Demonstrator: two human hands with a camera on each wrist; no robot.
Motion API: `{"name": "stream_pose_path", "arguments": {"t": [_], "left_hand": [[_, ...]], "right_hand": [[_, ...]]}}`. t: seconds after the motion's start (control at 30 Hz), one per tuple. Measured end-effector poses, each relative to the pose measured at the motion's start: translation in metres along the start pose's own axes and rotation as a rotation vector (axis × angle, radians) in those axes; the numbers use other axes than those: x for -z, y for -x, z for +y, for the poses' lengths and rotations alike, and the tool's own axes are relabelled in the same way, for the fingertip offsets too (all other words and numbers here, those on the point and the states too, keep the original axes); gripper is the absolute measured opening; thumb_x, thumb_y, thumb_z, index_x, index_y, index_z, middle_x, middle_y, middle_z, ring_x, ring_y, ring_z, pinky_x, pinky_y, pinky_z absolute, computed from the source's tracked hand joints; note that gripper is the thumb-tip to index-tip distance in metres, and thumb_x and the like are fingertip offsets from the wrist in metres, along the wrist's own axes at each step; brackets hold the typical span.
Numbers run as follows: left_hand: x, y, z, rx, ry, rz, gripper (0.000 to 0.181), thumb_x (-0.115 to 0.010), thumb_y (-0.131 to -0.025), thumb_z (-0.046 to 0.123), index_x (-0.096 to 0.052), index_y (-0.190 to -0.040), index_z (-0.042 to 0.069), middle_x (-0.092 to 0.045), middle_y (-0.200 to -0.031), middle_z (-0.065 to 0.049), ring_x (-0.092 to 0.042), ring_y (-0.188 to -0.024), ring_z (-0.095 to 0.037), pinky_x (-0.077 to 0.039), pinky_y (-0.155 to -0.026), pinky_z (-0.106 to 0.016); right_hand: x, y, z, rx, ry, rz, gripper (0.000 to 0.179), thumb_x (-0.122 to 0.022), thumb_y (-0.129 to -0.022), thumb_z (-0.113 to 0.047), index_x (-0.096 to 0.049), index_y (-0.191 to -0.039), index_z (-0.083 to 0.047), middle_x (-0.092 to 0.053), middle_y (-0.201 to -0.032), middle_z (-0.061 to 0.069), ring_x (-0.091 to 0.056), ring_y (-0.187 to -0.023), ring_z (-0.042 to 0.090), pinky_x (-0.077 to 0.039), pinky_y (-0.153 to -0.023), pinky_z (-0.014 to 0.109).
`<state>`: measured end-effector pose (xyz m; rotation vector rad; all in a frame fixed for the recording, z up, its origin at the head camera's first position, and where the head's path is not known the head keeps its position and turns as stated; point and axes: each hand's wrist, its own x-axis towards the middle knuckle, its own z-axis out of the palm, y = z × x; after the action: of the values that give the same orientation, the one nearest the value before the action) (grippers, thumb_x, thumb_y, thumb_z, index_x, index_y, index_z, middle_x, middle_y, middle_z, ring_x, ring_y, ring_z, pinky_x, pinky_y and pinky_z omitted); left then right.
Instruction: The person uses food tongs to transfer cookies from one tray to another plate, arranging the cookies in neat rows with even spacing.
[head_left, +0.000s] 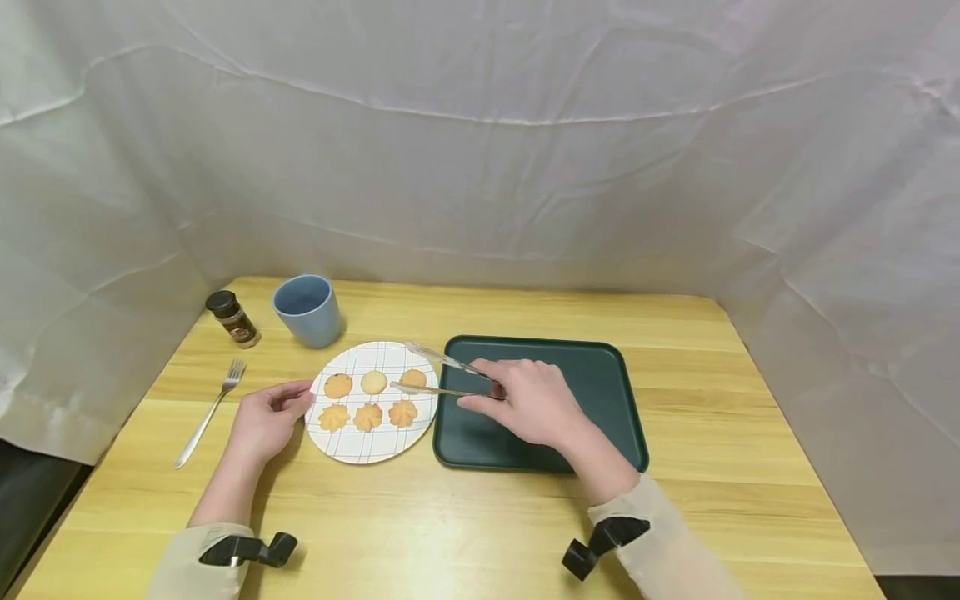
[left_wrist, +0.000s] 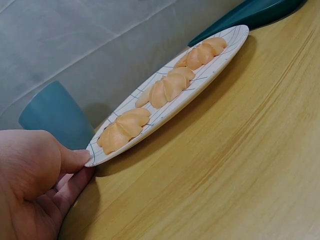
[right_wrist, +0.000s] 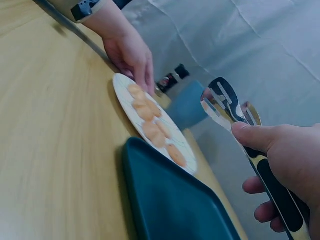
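Observation:
My left hand pinches the left rim of a round white plate with a checked line pattern; the left wrist view shows the thumb on top and fingers beneath. Several cookies lie on the plate in two rows: round cookies behind, flower-shaped cookies in front. My right hand holds metal tongs with dark handle grips. Their arms are spread apart over the plate's right part, with no cookie seen between the tips. Below the right hand lies a dark green tray.
Behind the plate stands a blue cup, with a black-capped spice jar to its left. A fork lies left of my left hand. Grey cloth hangs around the wooden table at the back and sides.

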<state>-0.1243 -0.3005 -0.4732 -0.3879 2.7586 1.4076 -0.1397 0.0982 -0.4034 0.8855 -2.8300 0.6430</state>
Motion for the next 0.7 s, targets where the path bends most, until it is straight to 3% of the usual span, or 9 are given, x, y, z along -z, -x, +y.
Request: {"name": "stream_pose_path", "arguments": {"t": [0.37, 0.7], "left_hand": [[0.000, 0.000, 0.001, 0.008, 0.008, -0.003, 0.041, -0.065, -0.107, 0.026, -0.067, -0.140, 0.001, -0.070, -0.128, -0.020, -0.062, -0.115, -0.028, -0.048, -0.087, -0.027], [0.000, 0.001, -0.001, 0.006, 0.004, -0.001, 0.041, -0.066, -0.107, 0.027, -0.067, -0.139, 0.001, -0.070, -0.127, -0.020, -0.062, -0.114, -0.028, -0.048, -0.084, -0.023]], "right_hand": [[0.033, 0.041, 0.037, -0.054, 0.027, 0.138, 0.056, -0.077, -0.092, -0.060, -0.077, -0.130, -0.019, -0.058, -0.072, -0.021, -0.043, -0.051, 0.004, -0.035, -0.047, 0.031], [0.051, 0.078, 0.071, -0.147, 0.010, 0.190, 0.060, -0.083, -0.089, -0.054, -0.075, -0.135, -0.016, -0.059, -0.075, -0.018, -0.040, -0.049, 0.006, -0.033, -0.048, 0.030]]}}
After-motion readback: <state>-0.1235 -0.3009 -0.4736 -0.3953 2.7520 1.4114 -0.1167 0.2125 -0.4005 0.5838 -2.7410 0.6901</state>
